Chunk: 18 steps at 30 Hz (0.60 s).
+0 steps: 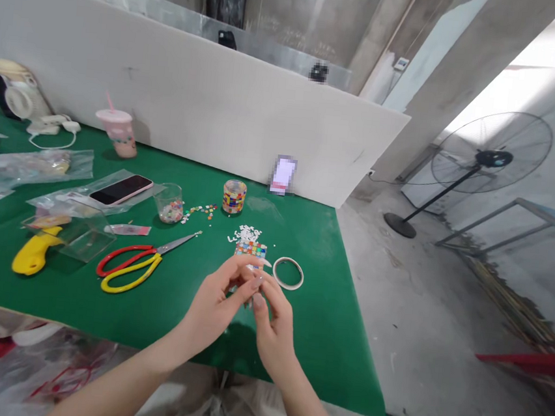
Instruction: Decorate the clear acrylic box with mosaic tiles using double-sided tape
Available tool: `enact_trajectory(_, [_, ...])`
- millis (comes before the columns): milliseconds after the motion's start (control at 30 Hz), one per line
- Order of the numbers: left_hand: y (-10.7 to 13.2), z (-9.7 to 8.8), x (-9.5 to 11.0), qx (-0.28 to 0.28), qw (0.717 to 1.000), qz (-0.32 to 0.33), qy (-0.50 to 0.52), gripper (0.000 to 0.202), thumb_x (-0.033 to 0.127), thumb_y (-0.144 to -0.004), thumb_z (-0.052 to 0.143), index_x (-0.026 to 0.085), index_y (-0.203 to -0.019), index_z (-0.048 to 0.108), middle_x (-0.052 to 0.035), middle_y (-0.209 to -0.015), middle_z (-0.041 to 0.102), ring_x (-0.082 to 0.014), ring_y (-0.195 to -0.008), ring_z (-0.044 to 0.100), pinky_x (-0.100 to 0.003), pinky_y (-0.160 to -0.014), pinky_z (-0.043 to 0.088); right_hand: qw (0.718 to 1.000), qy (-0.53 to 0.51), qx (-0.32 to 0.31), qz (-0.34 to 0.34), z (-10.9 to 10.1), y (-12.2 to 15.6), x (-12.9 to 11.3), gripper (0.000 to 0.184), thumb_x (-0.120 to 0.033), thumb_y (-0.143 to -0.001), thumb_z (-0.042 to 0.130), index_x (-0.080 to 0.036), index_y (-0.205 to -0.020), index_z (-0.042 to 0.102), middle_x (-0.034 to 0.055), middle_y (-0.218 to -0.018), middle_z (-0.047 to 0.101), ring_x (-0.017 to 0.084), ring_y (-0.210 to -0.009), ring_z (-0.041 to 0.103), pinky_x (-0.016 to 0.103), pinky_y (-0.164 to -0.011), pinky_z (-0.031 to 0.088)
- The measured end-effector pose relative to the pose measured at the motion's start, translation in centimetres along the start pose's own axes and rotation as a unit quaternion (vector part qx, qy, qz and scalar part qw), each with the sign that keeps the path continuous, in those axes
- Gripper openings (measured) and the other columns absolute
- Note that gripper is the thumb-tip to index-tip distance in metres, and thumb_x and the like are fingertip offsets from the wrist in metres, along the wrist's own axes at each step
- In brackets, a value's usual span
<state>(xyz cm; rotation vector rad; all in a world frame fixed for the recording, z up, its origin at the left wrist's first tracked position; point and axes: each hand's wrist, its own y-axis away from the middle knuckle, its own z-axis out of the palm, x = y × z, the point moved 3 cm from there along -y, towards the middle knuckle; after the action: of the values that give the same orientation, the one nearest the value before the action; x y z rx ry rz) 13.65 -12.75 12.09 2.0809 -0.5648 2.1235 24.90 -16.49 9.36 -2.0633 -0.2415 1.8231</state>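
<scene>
My left hand (220,297) and my right hand (276,319) meet over the front of the green table, fingertips pinched together. Whatever small thing they hold is hidden by the fingers. Just beyond them lies a patch of colourful mosaic tiles (252,248), partly covered by my left fingers. Behind it is a loose pile of small white pieces (247,233). A thin white roll of tape (302,277) lies flat to the right of my hands. A round container covered in coloured tiles (234,197) stands farther back.
Red-and-yellow scissors (144,262) lie to the left, near a clear cup (168,204) with coloured bits and a phone (122,190). A yellow-handled tool (37,251) is farther left. A pink cup (118,132) and a lit phone (283,174) stand by the white partition (195,95).
</scene>
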Motion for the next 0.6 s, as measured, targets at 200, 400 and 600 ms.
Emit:
enact_trajectory(200, [-0.3,0.4,0.3,0.021,0.996,0.047,-0.071,0.015,0.022,-0.091,0.053,0.025,-0.100,0.065,-0.0012,-0.090,0.072,-0.0151,-0.082,0.068,-0.023,-0.073,0.052,0.992,-0.077,0.054,0.083,0.5,-1.1,-0.2,0.039,-0.051,-0.091,0.054,-0.017,-0.083,0.072,0.0054,-0.078,0.067,0.017,-0.070,0.061,0.027,-0.064,0.052])
enact_trajectory(400, [-0.4,0.7,0.6,0.072,0.988,0.103,-0.092,0.021,0.017,-0.094,0.049,0.027,-0.109,0.059,0.0022,-0.083,0.069,-0.0114,-0.072,0.064,-0.021,-0.067,0.049,0.985,-0.146,0.022,0.085,0.6,-1.8,-0.5,0.034,-0.046,-0.095,0.051,-0.022,-0.093,0.075,0.0034,-0.081,0.068,0.016,-0.075,0.061,0.028,-0.073,0.051])
enact_trajectory(600, [-0.5,1.2,1.6,0.083,0.994,0.067,0.023,0.012,0.023,-0.090,0.060,0.026,-0.101,0.056,0.0045,-0.074,0.063,-0.0099,-0.065,0.061,-0.018,-0.059,0.048,0.974,-0.201,0.058,0.093,0.2,-1.2,-0.5,0.034,-0.047,-0.094,0.053,-0.026,-0.107,0.075,0.0085,-0.112,0.072,0.024,-0.108,0.065,0.040,-0.096,0.051])
